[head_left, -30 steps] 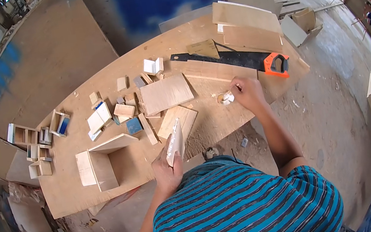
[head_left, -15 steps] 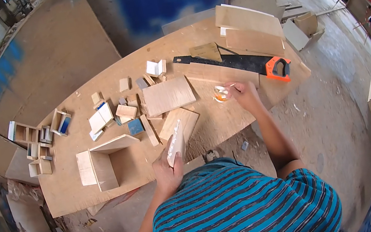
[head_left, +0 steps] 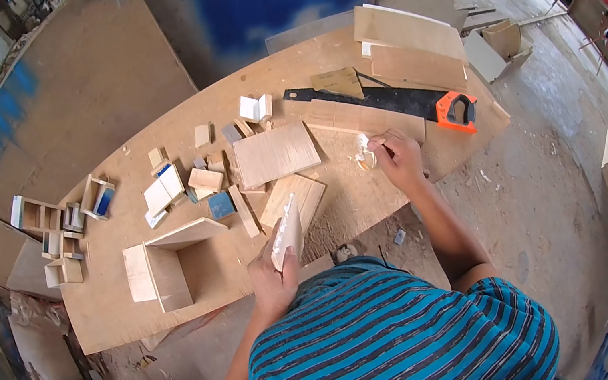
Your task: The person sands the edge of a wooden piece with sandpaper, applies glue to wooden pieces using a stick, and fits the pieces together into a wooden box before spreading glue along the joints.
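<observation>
A broad, pale brown plywood tabletop (head_left: 371,198) is stretching out ahead of the left fingers and under the right ones. A long handsaw (head_left: 394,99) with a black blade and an orange handle is lying beyond the right fingers. An open, box-like assembly of pale plywood (head_left: 170,275) is standing to the left of the left fingers. A flat, rectangular, pale plywood board (head_left: 277,154) is lying ahead of them. A thin, pale wooden panel (head_left: 293,233), its edge coated white, is rising from the left hand (head_left: 274,276), whose thumb and fingers are grasping its near end. The right hand (head_left: 402,159) is bending its fingers, tips drawn together; whether they are pinching anything, I cannot tell. A patch of white paste (head_left: 364,153) is lying just left of those fingertips. A small blue block (head_left: 220,205) is sitting ahead and left of the left fingers.
</observation>
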`<state>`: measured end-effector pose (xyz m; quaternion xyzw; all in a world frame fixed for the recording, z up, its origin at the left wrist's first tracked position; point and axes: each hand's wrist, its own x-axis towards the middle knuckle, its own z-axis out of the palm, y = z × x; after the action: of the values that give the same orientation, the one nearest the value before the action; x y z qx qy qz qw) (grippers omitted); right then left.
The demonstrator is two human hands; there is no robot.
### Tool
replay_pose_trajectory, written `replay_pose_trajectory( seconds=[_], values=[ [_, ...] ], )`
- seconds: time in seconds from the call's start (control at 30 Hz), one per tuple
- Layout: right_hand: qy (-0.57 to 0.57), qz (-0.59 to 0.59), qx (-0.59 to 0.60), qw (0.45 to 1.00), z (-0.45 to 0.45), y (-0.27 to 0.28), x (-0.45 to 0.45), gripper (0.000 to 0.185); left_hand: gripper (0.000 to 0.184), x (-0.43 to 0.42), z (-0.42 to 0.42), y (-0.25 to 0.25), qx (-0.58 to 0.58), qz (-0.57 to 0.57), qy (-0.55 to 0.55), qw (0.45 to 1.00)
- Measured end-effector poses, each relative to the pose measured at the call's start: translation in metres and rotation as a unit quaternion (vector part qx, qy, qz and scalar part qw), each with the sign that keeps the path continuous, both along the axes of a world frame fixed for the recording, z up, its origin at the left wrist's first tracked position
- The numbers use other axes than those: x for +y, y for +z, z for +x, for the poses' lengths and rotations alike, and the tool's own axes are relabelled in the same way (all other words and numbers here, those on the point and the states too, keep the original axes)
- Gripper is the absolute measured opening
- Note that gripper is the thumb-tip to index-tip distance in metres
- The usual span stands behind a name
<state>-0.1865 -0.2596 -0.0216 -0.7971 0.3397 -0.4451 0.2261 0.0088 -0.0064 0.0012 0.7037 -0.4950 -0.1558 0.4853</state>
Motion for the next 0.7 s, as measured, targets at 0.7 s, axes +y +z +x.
replay_pose_trajectory(
  seconds=[0.7],
  values=[
    [0.006,-0.011,-0.015,1.0,0.003,-0.018,0.0,0.011,0.046,0.003,0.0,-0.002,-0.017,0.013,-0.015,1.0]
  ],
)
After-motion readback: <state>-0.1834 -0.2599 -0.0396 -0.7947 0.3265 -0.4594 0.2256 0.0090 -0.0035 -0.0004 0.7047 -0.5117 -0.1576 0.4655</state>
